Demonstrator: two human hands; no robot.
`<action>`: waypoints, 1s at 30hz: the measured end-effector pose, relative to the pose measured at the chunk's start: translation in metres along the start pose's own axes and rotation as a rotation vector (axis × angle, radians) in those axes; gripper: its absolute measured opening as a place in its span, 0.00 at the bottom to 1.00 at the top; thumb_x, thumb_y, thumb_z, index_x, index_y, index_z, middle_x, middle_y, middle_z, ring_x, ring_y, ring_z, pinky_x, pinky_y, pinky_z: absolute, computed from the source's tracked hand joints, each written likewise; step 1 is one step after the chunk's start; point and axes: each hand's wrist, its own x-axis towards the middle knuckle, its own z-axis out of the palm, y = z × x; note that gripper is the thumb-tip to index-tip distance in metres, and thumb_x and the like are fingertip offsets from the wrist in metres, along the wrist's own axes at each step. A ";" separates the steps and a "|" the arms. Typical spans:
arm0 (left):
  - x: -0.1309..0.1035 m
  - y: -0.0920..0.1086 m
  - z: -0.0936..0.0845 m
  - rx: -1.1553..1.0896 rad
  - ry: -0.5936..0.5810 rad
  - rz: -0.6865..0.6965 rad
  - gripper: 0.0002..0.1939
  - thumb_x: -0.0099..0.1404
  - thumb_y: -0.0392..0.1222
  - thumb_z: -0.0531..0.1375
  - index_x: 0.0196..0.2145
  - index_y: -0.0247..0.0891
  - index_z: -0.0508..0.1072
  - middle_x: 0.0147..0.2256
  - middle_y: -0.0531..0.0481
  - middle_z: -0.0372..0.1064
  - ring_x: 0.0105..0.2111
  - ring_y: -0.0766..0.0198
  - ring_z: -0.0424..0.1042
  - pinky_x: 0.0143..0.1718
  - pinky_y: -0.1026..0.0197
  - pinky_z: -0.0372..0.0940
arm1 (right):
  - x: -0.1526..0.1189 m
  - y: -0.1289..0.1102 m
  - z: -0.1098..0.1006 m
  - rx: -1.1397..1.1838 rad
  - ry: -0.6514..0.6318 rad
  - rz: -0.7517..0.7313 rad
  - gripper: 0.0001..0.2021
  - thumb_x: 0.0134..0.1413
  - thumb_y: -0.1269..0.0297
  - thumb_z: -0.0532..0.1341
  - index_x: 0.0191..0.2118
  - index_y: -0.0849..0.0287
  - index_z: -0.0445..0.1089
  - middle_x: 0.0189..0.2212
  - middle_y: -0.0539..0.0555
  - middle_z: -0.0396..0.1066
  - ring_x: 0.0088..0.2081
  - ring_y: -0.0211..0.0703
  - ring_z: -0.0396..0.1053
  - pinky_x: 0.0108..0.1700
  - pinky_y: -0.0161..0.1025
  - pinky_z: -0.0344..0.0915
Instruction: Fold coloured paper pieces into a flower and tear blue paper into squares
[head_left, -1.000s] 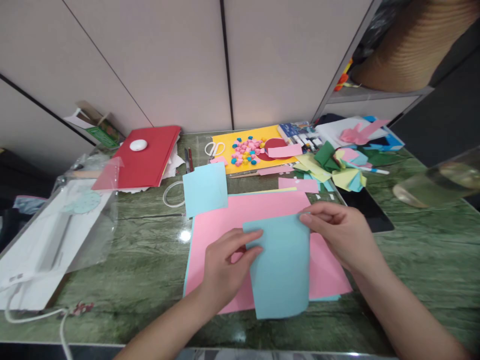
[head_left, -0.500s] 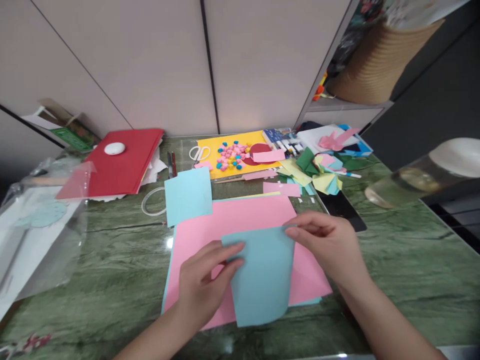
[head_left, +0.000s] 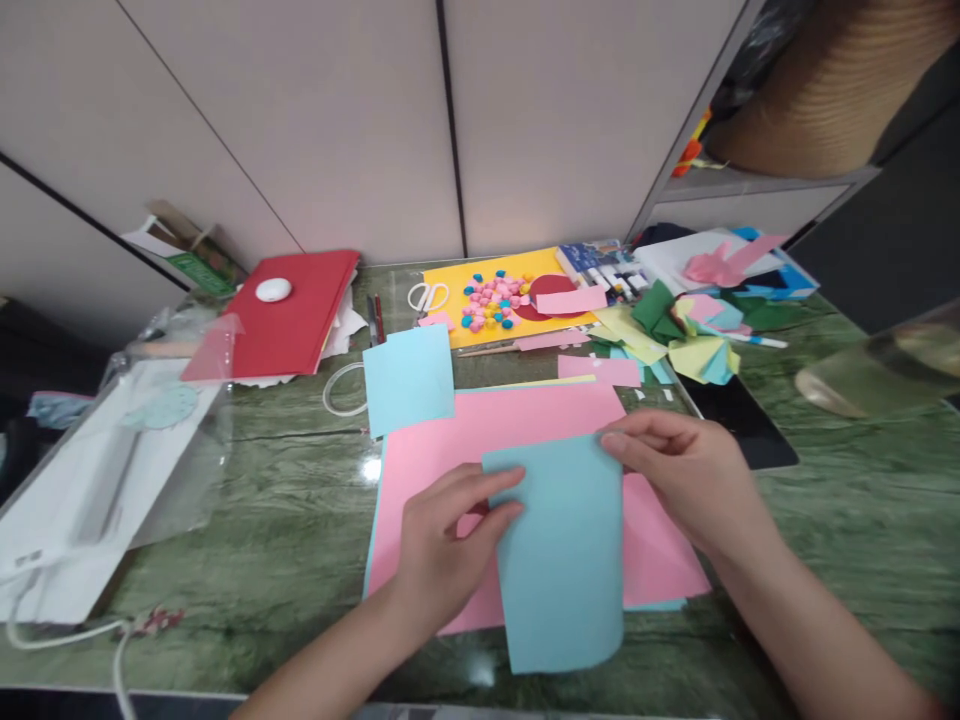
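A light blue sheet of paper (head_left: 562, 560) is held up in front of me, its right side curving over. My left hand (head_left: 446, 545) has its left edge between thumb and forefinger. At the top right corner, my right hand (head_left: 697, 475) pinches the same sheet. Beneath both hands lies a larger pink sheet of paper (head_left: 532, 408) with blue paper showing at its edges. Smaller light blue pieces of paper (head_left: 410, 380) overlap the pink sheet's far left corner.
Behind lie white scissors (head_left: 428, 297), a roll of clear tape (head_left: 345, 390), a yellow sheet (head_left: 450, 278) with several small coloured balls, and a red folder (head_left: 300, 310). To the right are paper scraps (head_left: 701, 355), a dark phone (head_left: 739, 425) and a clear bottle (head_left: 862, 375).
The whole view has shifted, so the table's things sit further right. Both hands keep their grip on the blue sheet, which now hangs a little flatter toward me.
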 end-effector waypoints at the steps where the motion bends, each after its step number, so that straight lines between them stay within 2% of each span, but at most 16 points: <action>1: 0.000 0.000 0.000 -0.007 -0.001 -0.009 0.12 0.55 0.32 0.62 0.38 0.40 0.75 0.27 0.51 0.71 0.27 0.70 0.67 0.25 0.71 0.66 | 0.000 0.002 0.000 0.007 -0.001 0.004 0.08 0.39 0.58 0.67 0.25 0.57 0.74 0.20 0.50 0.72 0.21 0.36 0.68 0.23 0.31 0.67; 11: -0.001 -0.001 0.000 -0.071 -0.026 -0.051 0.14 0.56 0.34 0.62 0.41 0.40 0.74 0.26 0.51 0.68 0.25 0.70 0.65 0.24 0.70 0.65 | 0.000 0.005 -0.001 0.041 0.013 0.041 0.07 0.38 0.60 0.68 0.25 0.56 0.73 0.20 0.49 0.72 0.22 0.34 0.67 0.23 0.29 0.66; 18: -0.001 -0.001 0.000 -0.086 -0.034 -0.062 0.14 0.56 0.34 0.62 0.42 0.40 0.74 0.27 0.51 0.68 0.26 0.69 0.65 0.23 0.69 0.65 | 0.000 0.006 -0.001 0.026 0.005 0.026 0.08 0.39 0.59 0.67 0.25 0.57 0.73 0.20 0.50 0.71 0.22 0.35 0.67 0.23 0.31 0.66; 30: -0.002 -0.002 -0.001 -0.092 -0.057 -0.094 0.14 0.56 0.34 0.61 0.42 0.41 0.74 0.27 0.51 0.68 0.26 0.70 0.64 0.24 0.69 0.64 | -0.003 0.006 -0.001 0.061 0.018 -0.002 0.05 0.41 0.62 0.67 0.24 0.56 0.72 0.19 0.47 0.69 0.22 0.32 0.64 0.24 0.28 0.61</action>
